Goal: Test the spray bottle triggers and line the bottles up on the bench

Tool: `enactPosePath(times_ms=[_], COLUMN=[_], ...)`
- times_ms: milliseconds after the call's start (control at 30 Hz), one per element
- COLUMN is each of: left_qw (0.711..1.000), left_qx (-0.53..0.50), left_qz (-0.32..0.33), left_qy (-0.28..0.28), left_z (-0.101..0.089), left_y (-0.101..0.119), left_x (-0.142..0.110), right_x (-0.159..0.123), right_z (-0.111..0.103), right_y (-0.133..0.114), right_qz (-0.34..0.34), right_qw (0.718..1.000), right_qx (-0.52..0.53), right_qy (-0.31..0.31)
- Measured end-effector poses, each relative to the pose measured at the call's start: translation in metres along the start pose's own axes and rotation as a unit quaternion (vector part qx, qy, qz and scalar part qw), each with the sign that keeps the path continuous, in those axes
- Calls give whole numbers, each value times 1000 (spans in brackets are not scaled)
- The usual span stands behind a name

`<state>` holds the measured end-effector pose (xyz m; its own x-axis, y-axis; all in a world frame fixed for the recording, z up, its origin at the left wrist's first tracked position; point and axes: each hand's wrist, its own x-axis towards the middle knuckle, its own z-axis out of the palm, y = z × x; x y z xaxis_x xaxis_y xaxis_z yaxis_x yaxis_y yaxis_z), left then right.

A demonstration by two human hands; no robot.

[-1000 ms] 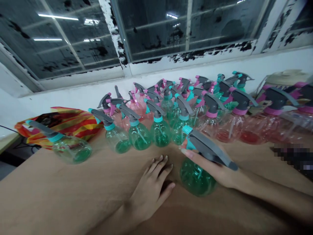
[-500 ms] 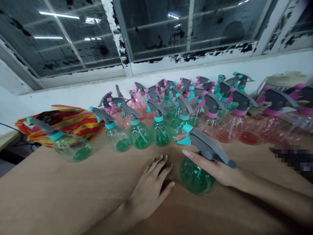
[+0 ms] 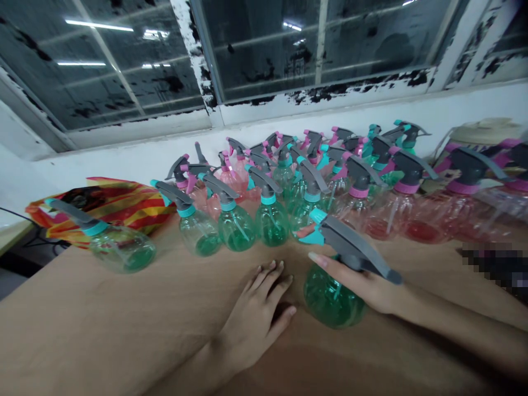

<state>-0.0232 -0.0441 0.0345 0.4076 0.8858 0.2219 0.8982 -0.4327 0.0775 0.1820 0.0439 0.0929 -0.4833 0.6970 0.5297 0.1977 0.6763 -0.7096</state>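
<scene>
My right hand (image 3: 367, 286) is wrapped round the neck of a green spray bottle (image 3: 330, 302), whose grey head and turquoise nozzle point left. The thumb shows on the near side; most other fingers are hidden behind the head. Flat on the wooden table (image 3: 103, 335), to the left of that bottle, lies my left hand (image 3: 259, 308), empty with its fingers stretched out. Just beyond it stand green spray bottles with turquoise collars, among them a near one (image 3: 272, 220) and its neighbour (image 3: 237, 228).
Several pink bottles (image 3: 421, 217) line the right and back. A lone green bottle (image 3: 124, 250) stands at left before a red and yellow striped bag (image 3: 140, 203). A blurred dark object (image 3: 499, 267) lies at right. Behind are a white wall and a window (image 3: 264, 49).
Almost nothing differs. My right hand and its spray bottle appear a touch further right; my left hand stays flat in place.
</scene>
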Motion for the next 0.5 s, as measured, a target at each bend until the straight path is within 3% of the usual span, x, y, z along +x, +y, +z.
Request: enactPosePath(times_ms=[100, 500], left_qw=[1000, 1000], left_qx=[1, -4], left_qz=[0, -4], left_qy=[-2, -7], left_z=[1, -1], left_y=[0, 0], left_x=[0, 0], right_x=[1, 4], right_z=[0, 1], right_y=[1, -1], right_qz=[23, 12], right_qw=[999, 998], right_qx=[24, 59], right_qy=[-9, -8])
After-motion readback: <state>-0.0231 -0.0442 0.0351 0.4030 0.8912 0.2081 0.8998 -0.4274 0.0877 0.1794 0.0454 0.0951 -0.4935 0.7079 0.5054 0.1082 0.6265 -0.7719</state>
